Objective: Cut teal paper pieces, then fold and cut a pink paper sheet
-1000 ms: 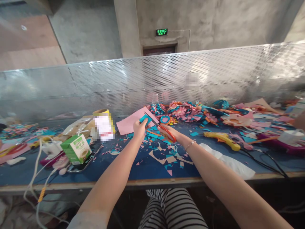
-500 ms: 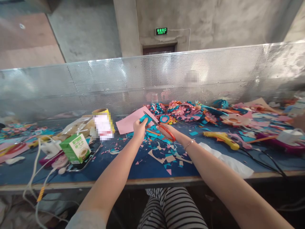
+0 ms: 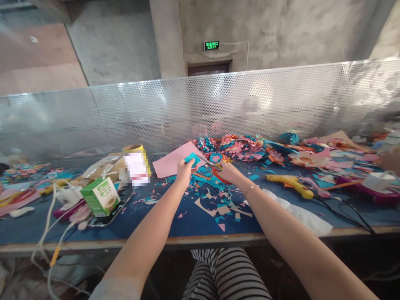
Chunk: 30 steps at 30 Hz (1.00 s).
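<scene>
My left hand (image 3: 185,171) is closed on a small piece of blue paper (image 3: 191,158), pinched between thumb and fingers. In my right hand (image 3: 228,172) is a pair of scissors (image 3: 220,176) with red-orange handles, its blades pointing left to the edge of the blue paper. Whether the blades touch the paper I cannot tell. Behind both hands lies a sheet of pink paper (image 3: 168,160) on the blue table (image 3: 193,227). Paper scraps (image 3: 223,208) in blue, pink and peach are scattered below the hands.
Paper flowers (image 3: 237,148) are heaped at the back against a perforated metal screen (image 3: 175,108). A yellow glue gun (image 3: 290,184) with a black cord lies to the right. On the left stand a green and white box (image 3: 101,196), a tape roll (image 3: 137,164) and white cables (image 3: 46,225).
My right hand and the scissors have shifted slightly right and turned, so the blades no longer cross over the blue paper. The blue piece lies flatter in my left hand.
</scene>
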{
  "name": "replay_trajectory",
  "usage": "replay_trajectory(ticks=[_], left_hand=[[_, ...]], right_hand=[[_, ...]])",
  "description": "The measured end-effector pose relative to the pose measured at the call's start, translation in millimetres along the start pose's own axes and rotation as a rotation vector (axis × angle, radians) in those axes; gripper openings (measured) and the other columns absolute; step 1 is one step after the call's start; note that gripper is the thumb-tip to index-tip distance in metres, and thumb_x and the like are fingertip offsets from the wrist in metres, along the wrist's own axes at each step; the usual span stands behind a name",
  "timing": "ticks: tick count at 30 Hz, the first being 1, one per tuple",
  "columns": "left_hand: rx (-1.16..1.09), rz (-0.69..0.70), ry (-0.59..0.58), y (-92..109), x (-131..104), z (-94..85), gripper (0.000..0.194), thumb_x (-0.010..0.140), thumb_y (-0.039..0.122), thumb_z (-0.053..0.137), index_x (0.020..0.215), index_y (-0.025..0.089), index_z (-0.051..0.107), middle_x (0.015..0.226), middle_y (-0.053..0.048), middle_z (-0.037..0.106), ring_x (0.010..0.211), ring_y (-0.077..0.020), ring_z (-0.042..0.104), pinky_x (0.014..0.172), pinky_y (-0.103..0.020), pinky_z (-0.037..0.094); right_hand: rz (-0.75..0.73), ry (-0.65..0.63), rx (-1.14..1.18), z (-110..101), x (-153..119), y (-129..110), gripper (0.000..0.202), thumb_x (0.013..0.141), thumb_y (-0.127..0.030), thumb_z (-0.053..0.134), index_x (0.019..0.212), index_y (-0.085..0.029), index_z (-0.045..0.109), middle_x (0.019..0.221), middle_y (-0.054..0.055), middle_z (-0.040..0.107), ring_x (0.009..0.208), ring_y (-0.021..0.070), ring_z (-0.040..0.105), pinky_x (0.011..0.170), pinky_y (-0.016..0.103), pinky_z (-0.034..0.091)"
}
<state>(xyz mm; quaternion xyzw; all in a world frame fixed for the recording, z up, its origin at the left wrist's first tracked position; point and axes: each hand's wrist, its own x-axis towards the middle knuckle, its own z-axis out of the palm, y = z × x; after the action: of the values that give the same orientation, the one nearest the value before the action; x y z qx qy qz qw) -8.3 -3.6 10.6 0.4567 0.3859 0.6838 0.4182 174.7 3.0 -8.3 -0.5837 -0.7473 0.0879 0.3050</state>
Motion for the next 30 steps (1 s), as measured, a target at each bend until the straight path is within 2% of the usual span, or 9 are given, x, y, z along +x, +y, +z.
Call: replay_trajectory(ticks=[2,6,9,12,16,19,22,26,30], left_hand=[[0.008,-0.028,-0.01,-1,0,0.1,0.015,0.059,0.022,0.067,0.067,0.013,0.057,0.061,-0.002,0.059,0.054,-0.0122,0.058,0.051,-0.025,0.05],[0.022,-0.047,-0.04,-1,0,0.7,0.015,0.058,0.018,0.066,0.068,0.014,0.056,0.06,-0.001,0.059,0.055,-0.0129,0.059,0.049,-0.024,0.05],[0.046,-0.072,-0.074,-2,-1,2.0,0.019,0.057,0.018,0.069,0.07,0.015,0.055,0.061,-0.001,0.059,0.055,-0.013,0.059,0.05,-0.024,0.05],[0.113,-0.131,-0.137,-3,-3,3.8,0.021,0.056,0.016,0.071,0.064,0.015,0.051,0.056,0.001,0.055,0.05,-0.013,0.058,0.049,-0.026,0.05],[0.263,-0.133,-0.338,-6,-7,4.3,0.013,0.057,0.014,0.067,0.062,0.015,0.055,0.053,0.002,0.055,0.045,-0.0108,0.053,0.046,-0.023,0.044],[0.312,-0.081,-0.426,-8,-8,2.8,0.007,0.057,0.014,0.066,0.061,0.015,0.059,0.053,0.002,0.055,0.044,-0.0086,0.049,0.045,-0.021,0.04],[0.322,-0.056,-0.418,-10,-6,1.3,0.005,0.057,0.016,0.065,0.061,0.014,0.062,0.052,0.002,0.056,0.043,-0.0078,0.047,0.045,-0.02,0.038],[0.324,-0.023,-0.384,-9,-3,1.2,0.01,0.054,0.017,0.068,0.063,0.015,0.065,0.054,0.0,0.06,0.044,-0.009,0.048,0.044,-0.02,0.038],[0.289,0.012,-0.403,-9,-5,2.2,0.012,0.054,0.019,0.069,0.066,0.016,0.066,0.062,-0.001,0.065,0.054,-0.0133,0.057,0.051,-0.023,0.046]], right_hand=[[0.026,-0.012,-0.072,1,2,10,0.042,0.075,-0.045,0.055,0.1,-0.012,0.052,0.094,0.019,0.063,0.085,0.0286,0.06,0.066,0.032,0.043],[0.071,-0.138,-0.166,5,5,19,0.035,0.072,-0.038,0.059,0.098,-0.014,0.056,0.096,0.018,0.062,0.09,0.0295,0.058,0.072,0.034,0.043],[0.029,-0.091,-0.193,8,8,16,0.027,0.072,-0.03,0.06,0.094,-0.014,0.058,0.101,0.018,0.059,0.104,0.03,0.051,0.087,0.037,0.038],[-0.045,0.06,-0.037,7,10,8,0.022,0.078,-0.029,0.052,0.094,-0.014,0.058,0.103,0.014,0.057,0.102,0.0238,0.051,0.09,0.036,0.037],[-0.172,0.171,0.306,-1,6,-5,0.024,0.081,-0.033,0.046,0.094,-0.016,0.057,0.092,0.007,0.059,0.087,0.0169,0.054,0.081,0.03,0.042],[-0.223,0.089,0.495,-4,2,-11,0.024,0.08,-0.035,0.045,0.09,-0.017,0.058,0.085,0.003,0.06,0.077,0.0144,0.055,0.072,0.027,0.044],[-0.242,-0.045,0.578,0,3,-12,0.019,0.075,-0.031,0.05,0.085,-0.017,0.06,0.071,0.0,0.059,0.063,0.0122,0.055,0.062,0.024,0.044],[-0.226,-0.076,0.703,6,6,-12,0.014,0.07,-0.022,0.052,0.08,-0.017,0.06,0.063,-0.002,0.058,0.057,0.0109,0.054,0.059,0.024,0.045],[-0.175,-0.108,0.817,6,4,-16,0.012,0.066,-0.021,0.056,0.076,-0.017,0.059,0.064,-0.002,0.06,0.057,0.0107,0.055,0.059,0.024,0.046]])
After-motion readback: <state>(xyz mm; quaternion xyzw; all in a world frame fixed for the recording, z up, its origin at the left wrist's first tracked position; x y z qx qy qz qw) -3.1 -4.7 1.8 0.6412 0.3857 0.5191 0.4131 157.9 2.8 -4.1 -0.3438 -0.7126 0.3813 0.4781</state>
